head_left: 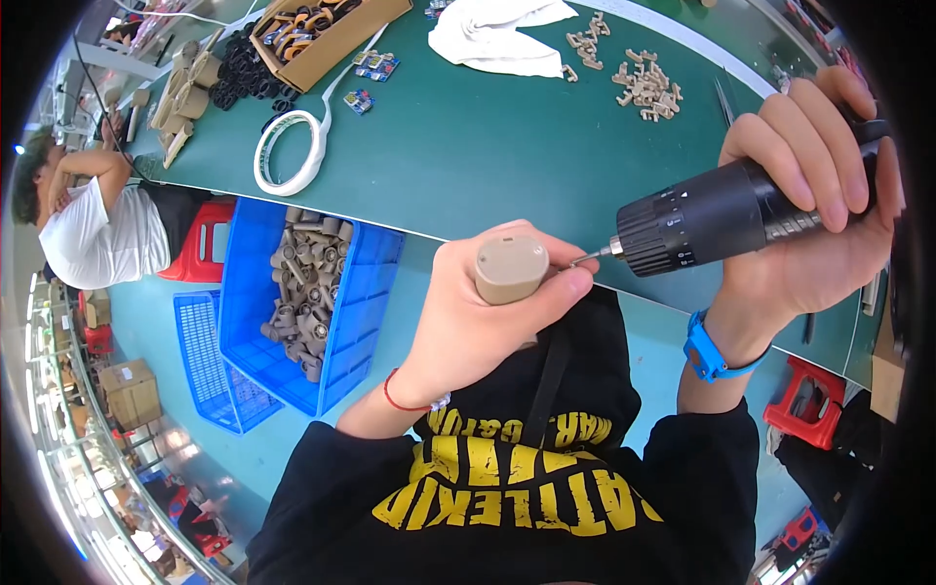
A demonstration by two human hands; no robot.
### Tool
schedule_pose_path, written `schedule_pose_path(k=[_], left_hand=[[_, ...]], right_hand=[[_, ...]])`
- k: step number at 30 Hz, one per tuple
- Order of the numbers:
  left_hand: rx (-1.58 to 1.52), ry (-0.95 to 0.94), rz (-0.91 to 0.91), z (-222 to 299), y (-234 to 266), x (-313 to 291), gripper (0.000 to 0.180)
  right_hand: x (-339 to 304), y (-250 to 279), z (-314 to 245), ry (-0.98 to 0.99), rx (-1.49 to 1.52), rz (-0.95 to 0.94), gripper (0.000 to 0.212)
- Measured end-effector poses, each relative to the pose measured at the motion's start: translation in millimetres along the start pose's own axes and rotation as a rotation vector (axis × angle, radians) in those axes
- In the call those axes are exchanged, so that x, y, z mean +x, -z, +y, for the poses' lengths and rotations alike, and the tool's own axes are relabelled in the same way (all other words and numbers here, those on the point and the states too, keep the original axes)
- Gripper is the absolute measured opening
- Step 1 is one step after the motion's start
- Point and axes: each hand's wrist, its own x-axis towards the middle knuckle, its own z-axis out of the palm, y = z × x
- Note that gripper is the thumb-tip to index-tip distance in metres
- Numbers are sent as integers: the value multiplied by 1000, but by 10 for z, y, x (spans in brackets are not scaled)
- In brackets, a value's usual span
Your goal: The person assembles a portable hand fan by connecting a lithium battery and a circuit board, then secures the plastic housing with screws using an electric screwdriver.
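Note:
Wrapped in my left hand is a beige plastic housing with a rounded, oval end facing up. My right hand grips a black cordless screwdriver, held sideways with its bit pointing left. The thin metal bit reaches the thumb and fingertips of my left hand, beside the housing. Whether a screw sits at its tip is too small to tell. Both hands are over the front edge of the green table.
A blue crate of beige parts stands left, below the table edge. On the table lie a tape roll, a white cloth, small beige clips, and a cardboard box of parts. Another person sits far left.

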Motion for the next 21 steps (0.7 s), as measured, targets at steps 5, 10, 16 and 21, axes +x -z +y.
schedule_pose_path(k=[5,10,16,21], left_hand=[[252,-112,-24,15,-43,0,10],[346,-185,-55,-11,-80,9,13],[399,-159,-130,11,-49,27,22],[180,-58,-172,-47,38,-31,33]], right_hand=[[14,-59,-88,-117,-33,-51,24],[-104,56,-93,-77,-119,-111,26],[-234,120,-168,25,-84,-189,24],[-328,198,-375,99,-28,-273,23]])
